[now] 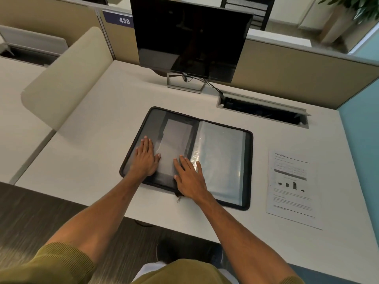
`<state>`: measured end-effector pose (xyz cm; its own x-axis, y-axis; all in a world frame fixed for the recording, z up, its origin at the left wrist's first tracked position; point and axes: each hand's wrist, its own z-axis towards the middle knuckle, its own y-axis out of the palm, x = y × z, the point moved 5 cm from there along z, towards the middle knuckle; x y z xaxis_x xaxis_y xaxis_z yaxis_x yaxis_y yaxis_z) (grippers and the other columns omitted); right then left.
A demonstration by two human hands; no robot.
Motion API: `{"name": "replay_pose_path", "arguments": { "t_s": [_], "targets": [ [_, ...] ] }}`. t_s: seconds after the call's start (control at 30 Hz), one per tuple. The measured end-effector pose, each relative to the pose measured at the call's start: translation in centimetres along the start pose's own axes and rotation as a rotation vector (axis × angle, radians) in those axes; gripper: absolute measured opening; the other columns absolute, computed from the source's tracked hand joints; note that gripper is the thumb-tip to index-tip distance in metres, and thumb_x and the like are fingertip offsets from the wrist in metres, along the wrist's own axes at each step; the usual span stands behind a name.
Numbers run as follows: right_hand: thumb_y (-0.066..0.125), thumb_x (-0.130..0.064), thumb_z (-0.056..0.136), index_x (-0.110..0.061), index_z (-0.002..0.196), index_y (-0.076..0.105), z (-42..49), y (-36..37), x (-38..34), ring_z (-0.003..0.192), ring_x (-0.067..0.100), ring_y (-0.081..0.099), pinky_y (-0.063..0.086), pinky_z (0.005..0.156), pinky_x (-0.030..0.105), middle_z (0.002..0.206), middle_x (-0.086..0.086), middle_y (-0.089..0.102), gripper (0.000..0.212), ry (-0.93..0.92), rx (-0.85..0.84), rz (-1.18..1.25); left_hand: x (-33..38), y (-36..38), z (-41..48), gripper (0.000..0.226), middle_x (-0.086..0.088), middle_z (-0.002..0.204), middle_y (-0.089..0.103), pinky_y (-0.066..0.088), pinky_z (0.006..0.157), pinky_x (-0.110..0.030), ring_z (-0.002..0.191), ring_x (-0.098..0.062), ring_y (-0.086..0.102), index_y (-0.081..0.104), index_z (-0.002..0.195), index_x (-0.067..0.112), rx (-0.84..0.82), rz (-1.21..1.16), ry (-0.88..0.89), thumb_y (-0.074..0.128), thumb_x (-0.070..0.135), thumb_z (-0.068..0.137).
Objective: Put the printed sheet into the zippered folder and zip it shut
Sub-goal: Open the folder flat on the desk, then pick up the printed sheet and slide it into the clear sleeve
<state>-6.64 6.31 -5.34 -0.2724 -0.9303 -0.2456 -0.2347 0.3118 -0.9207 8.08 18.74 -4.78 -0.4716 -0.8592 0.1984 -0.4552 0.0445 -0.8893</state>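
The black zippered folder (221,140) lies spread open on the white desk (92,160), with clear plastic sleeves showing on both halves. My left hand (144,158) rests flat on the left half with straight fingers. My right hand (189,177) lies flat across the spine near the front edge, fingers spread on the sleeves. The zipper pull (179,199) sticks out at the front edge just beside my right wrist. The printed sheet (292,187), with text and a small bar chart, lies flat on the desk to the right of the folder, apart from it.
A dark monitor (190,39) on a stand sits behind the folder, its cable running to an open cable hatch (262,108) at the back right. A beige divider panel (69,78) stands on the left. A teal partition (361,140) borders the right.
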Motion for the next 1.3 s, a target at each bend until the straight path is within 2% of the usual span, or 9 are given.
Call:
{"name": "replay_pose_path", "arguments": {
  "t_s": [0.23,0.5,0.7,0.83,0.93,1.03,1.1,1.2,1.3],
  "targets": [
    [0.035,-0.044,0.114,-0.028,0.172,0.008,-3.6,-2.7,8.1,0.168,0.021,0.004,0.002,0.136,0.056,0.18,0.002,0.001,0.065,0.073,0.076,-0.008,11.4,1.9,-0.8,0.075,-0.015,0.182,-0.016,0.003,0.142,-0.052,0.172,-0.031,-0.011,-0.008,0.175,0.007,0.014,0.017,0.094,0.021,0.047,0.119],
    [0.034,-0.045,0.114,-0.025,0.172,0.006,-11.0,-5.3,22.8,0.169,0.023,0.004,0.006,0.136,0.055,0.18,0.004,-0.001,0.067,0.305,0.106,0.005,29.0,5.1,-2.3,0.066,-0.009,0.185,0.0,0.009,0.142,-0.044,0.173,-0.027,0.001,0.005,0.177,0.014,0.041,-0.078,0.272,0.023,0.044,0.12],
    [0.034,-0.043,0.115,-0.024,0.172,0.008,-16.6,-5.8,31.6,0.169,0.023,0.003,0.007,0.136,0.054,0.18,0.004,-0.001,0.066,0.488,0.124,0.102,38.8,8.5,-3.7,0.067,-0.009,0.184,0.008,0.015,0.141,-0.046,0.172,-0.029,0.009,0.007,0.176,0.011,-0.053,-0.186,0.369,0.027,0.042,0.12],
    [0.038,-0.039,0.114,-0.022,0.171,0.013,-20.2,-5.8,36.7,0.168,0.022,0.008,0.008,0.136,0.053,0.18,0.004,0.004,0.065,0.621,0.159,0.16,43.0,11.1,-4.4,0.07,-0.009,0.184,0.008,0.013,0.141,-0.05,0.172,-0.03,0.009,0.006,0.176,0.011,-0.164,-0.278,0.367,0.029,0.045,0.12],
    [0.04,-0.036,0.114,-0.02,0.171,0.015,-22.5,-5.4,39.8,0.167,0.024,0.011,0.012,0.136,0.053,0.18,0.005,0.007,0.064,0.706,0.154,0.216,45.3,12.5,-4.9,0.071,-0.011,0.183,0.013,0.018,0.139,-0.052,0.17,-0.036,0.014,0.006,0.176,0.009,-0.194,-0.296,0.38,0.032,0.043,0.119],
    [0.048,-0.031,0.111,-0.013,0.168,0.021,-24.1,-5.2,42.0,0.16,0.031,0.027,0.032,0.128,0.052,0.174,0.012,0.023,0.066,0.807,0.179,0.302,47.0,13.1,-4.9,0.069,-0.016,0.178,0.021,0.026,0.135,-0.055,0.165,-0.04,0.023,0.01,0.174,0.007,-0.187,-0.303,0.36,0.039,0.036,0.119],
    [0.054,-0.026,0.108,-0.007,0.162,0.031,-24.9,-5.0,43.2,0.151,0.033,0.037,0.042,0.12,0.051,0.163,0.015,0.035,0.062,0.901,0.219,0.385,47.7,13.3,-4.6,0.068,-0.018,0.174,0.026,0.032,0.133,-0.056,0.162,-0.04,0.027,0.014,0.172,0.006,-0.173,-0.33,0.301,0.046,0.031,0.117],
    [0.058,-0.02,0.105,-0.004,0.147,0.047,-25.0,-4.8,44.5,0.144,0.034,0.043,0.045,0.115,0.049,0.152,0.017,0.043,0.046,0.979,0.278,0.503,48.0,13.3,-4.0,0.062,-0.021,0.166,0.033,0.039,0.126,-0.053,0.155,-0.042,0.035,0.027,0.165,0.002,-0.139,-0.399,0.17,0.053,0.022,0.113],
    [0.06,-0.015,0.103,0.0,0.144,0.048,-24.6,-4.9,45.3,0.143,0.037,0.045,0.045,0.113,0.045,0.151,0.019,0.047,0.045,1.038,0.352,0.663,48.0,13.3,-3.3,0.056,-0.021,0.162,0.036,0.044,0.124,-0.053,0.15,-0.042,0.041,0.036,0.16,0.001,-0.142,-0.493,0.042,0.054,0.017,0.109]
  ]
}}
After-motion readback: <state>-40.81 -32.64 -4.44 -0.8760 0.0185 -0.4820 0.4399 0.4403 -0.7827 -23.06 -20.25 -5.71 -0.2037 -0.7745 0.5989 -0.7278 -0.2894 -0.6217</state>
